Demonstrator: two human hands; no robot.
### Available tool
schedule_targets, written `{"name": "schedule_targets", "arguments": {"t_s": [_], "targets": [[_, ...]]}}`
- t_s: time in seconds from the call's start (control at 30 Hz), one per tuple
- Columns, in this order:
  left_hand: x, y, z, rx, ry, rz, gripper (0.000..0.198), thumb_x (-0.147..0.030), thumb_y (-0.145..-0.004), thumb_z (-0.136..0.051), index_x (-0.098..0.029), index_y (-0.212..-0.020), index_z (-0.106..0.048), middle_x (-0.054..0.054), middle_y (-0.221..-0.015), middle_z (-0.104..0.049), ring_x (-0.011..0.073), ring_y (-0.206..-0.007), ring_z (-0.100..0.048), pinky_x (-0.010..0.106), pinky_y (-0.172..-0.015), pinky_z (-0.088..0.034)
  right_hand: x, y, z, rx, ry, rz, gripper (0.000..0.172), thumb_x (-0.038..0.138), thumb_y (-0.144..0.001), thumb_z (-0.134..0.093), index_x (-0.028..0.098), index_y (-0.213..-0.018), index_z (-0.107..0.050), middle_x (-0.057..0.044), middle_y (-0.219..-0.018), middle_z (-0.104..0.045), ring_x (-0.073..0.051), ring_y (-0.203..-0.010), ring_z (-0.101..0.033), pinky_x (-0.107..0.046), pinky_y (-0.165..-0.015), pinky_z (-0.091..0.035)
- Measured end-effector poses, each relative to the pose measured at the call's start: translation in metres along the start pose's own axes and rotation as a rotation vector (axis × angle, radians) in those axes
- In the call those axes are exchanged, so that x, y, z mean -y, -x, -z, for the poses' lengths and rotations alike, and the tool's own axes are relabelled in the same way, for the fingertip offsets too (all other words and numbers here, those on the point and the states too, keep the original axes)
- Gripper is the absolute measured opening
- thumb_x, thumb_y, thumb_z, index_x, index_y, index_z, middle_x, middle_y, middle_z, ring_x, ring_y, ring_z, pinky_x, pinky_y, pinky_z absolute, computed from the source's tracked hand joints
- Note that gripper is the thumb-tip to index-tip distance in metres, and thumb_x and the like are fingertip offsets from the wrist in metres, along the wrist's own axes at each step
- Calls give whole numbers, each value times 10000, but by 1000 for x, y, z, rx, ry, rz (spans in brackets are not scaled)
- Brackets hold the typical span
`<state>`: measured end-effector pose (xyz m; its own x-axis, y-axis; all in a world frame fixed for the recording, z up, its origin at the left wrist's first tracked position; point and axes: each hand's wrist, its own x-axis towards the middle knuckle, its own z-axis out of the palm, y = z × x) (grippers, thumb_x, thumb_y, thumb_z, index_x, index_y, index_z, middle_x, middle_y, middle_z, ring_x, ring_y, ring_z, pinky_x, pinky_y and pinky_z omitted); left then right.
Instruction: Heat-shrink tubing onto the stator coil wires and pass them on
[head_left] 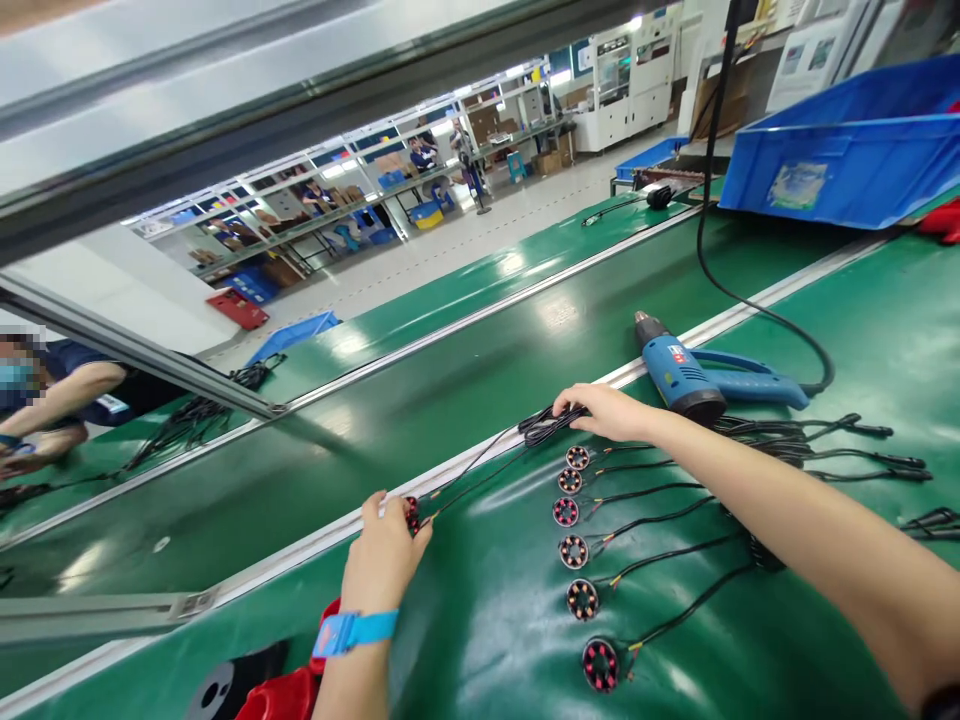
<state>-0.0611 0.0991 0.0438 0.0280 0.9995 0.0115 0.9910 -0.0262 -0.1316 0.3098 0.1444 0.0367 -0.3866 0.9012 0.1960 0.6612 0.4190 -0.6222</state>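
Two glossy green conveyor belts [480, 620] run side by side across a workshop, split by a pale metal rail [465, 460]. Overhead lights glare on the vinyl-like surface. Beyond, toward twelve o'clock, lie a grey floor and racks of shelving with cartons.

The left hand [384, 555] is closed around one small round stator [412, 514], thumb and fingers pinching it at the rail's edge. From it thin black wires stretch toward two o'clock into a looped lead [551, 422]. The right hand [607, 410] lies on that loop with fingers close together; whether they clamp it or merely press it, I cannot tell.

Six more stators [574, 551] lie in a line on the near belt, at five o'clock from the right hand. Each is a flat ring of copper-and-red windings trailing a black cable toward three o'clock.

One blue heat gun [690, 375] with a black cord lies on its side, just beyond the right forearm. One blue plastic bin [847, 150] sits at one o'clock. A blue wrist strap [352, 632] circles the left wrist. At nine o'clock, a co-worker's arm [67, 395] rests on the far belt beside more black cables.
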Motion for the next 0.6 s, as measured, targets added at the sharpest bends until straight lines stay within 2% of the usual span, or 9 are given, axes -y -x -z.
{"name": "schedule_targets", "arguments": {"t_s": [0.07, 0.13, 0.2, 0.27, 0.37, 0.43, 0.5, 0.6], "targets": [[11, 3, -12, 81, 7, -11, 287, -382, -950, -486, -135, -1076, -563, 211, -1358, -449, 317, -993, -667, 432, -805, -553, 4, 3, -7, 27, 31, -7, 324, 17, -774, -710, 177, -1054, -672, -68, -1064, -630, -257, -1010, -602, -389, -928, -480], [21, 2, -17, 205, 26, -44, 298, -399, -944, -492, -133, -1059, -561, 193, -1299, -494, 298, -989, -667, 408, -833, -544, 12, 22, -7, 20, 50, -2, 325, 85, -816, -717, 187, -1119, -659, -84, -1157, -609, -277, -1103, -567, -423, -992, -443], [28, 2, -14, 307, 15, -70, 351, -457, -929, -514, -137, -1065, -564, 172, -1267, -522, 292, -972, -671, 398, -839, -540, 20, 56, 2, -20, 54, 31, 276, 218, -921, -652, 219, -1195, -626, -72, -1222, -588, -259, -1163, -535, -417, -1033, -412], [29, 6, -4, 316, -34, -69, 462, -550, -898, -540, -146, -1121, -565, 172, -1335, -498, 308, -928, -679, 417, -795, -546, 24, 99, 16, -129, 76, 60, 230, 369, -997, -538, 246, -1171, -625, -64, -1191, -607, -250, -1147, -548, -410, -1020, -415], [15, 20, 15, 120, -46, -109, 547, -613, -896, -516, -195, -1248, -532, 146, -1456, -438, 311, -850, -684, 423, -677, -543, 14, 161, 38, -297, 265, -152, 285, 523, -969, -498, 282, -1019, -642, -55, -1118, -639, -275, -1089, -578, -454, -980, -415], [-6, 30, 26, -44, 91, -222, 466, -569, -940, -481, -230, -1258, -524, 101, -1395, -521, 280, -859, -680, 397, -680, -541, 1, 191, 44, -358, 419, -302, 329, 568, -949, -442, 292, -976, -618, -58, -1105, -644, -299, -1054, -591, -504, -958, -411], [-32, 38, 29, -139, 294, -387, 395, -524, -975, -470, -244, -1247, -527, 70, -1268, -617, 253, -956, -668, 374, -800, -542, -14, 209, 42, -376, 530, -414, 364, 577, -951, -371, 305, -1048, -592, -73, -1177, -624, -327, -1088, -576, -552, -964, -399], [-65, 41, 15, -210, 460, -559, 364, -480, -996, -485, -242, -1270, -519, 68, -1231, -647, 254, -1126, -613, 395, -963, -485, -32, 220, 29, -343, 592, -462, 433, 587, -971, -302, 326, -1231, -529, -80, -1347, -535, -332, -1267, -467, -577, -1013, -379]]}}
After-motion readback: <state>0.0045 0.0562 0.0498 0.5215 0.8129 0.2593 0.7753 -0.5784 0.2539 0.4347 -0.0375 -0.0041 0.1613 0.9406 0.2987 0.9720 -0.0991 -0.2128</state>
